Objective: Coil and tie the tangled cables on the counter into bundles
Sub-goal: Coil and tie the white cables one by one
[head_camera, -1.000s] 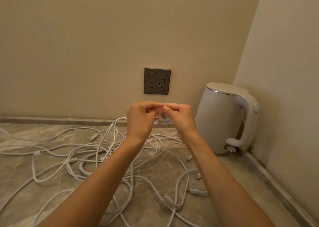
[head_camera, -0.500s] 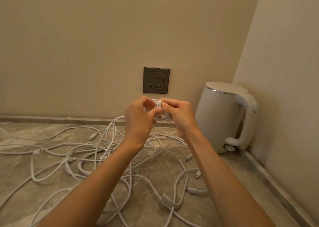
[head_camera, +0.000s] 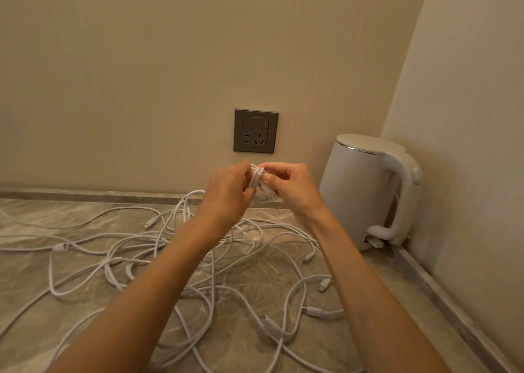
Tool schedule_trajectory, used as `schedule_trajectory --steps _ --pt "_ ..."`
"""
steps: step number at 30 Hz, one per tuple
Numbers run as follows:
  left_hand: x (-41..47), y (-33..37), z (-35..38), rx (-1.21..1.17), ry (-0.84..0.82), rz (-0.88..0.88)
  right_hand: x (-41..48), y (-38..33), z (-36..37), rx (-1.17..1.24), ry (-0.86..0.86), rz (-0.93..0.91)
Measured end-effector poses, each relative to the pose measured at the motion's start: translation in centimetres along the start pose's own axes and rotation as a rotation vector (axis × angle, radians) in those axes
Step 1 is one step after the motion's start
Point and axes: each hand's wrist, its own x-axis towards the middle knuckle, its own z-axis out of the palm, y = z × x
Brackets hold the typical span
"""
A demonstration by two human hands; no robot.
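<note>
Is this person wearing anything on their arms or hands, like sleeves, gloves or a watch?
No. The left hand and right hand are bare, without gloves, and no ring shows on the fingers in view. The left forearm and right forearm are bare too: no sleeve, watch or bracelet shows up to the picture's bottom edge.

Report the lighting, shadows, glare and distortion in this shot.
Head view: dim, warm light, only a thin glint on the kettle rim; the kettle casts a soft shadow on the right wall. Head view: wide-angle lens leans the wall corner. Head view: left hand, right hand and coiled cable look sharp.
</note>
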Motion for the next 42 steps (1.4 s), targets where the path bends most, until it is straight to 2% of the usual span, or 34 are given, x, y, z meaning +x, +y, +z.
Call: schedule_trajectory --steps 3,6,11,19,25,30,35,42 --pt "-0.1 -0.2 0.0 -0.016 0.008 0.015 0.0 -0.1 0.0 -0.025 -0.010 -0.014" --pt "-0.2 -0.2 0.1 0.070 0.054 0.026 -0.1 -0.2 0.3 -0.018 -0.032 -0.003" --pt "-0.5 0.1 0.0 0.175 0.129 0.068 -0.3 -0.7 0.5 0.106 -0.063 0.074" --pt "-0.2 -0.6 0.0 0.187 0.225 0.040 -0.3 -0.9 0.7 0.228 -0.128 0.136" --pt "-0.1 -0.8 0.5 -0.048 0.281 -0.099 -0.2 -0.6 1.2 0.198 -0.118 0.131" --pt "0.6 -0.2 -0.4 -0.413 0.106 -0.281 0.0 0.2 1.0 0.189 -0.093 0.107" --pt "0.4 -0.1 -1.1 -0.739 0.114 -0.408 -0.2 0.1 1.1 0.183 -0.112 0.073" --pt "0.5 -0.6 -1.4 -0.822 0.106 -0.523 -0.4 0.1 1.4 0.163 -0.195 0.077"
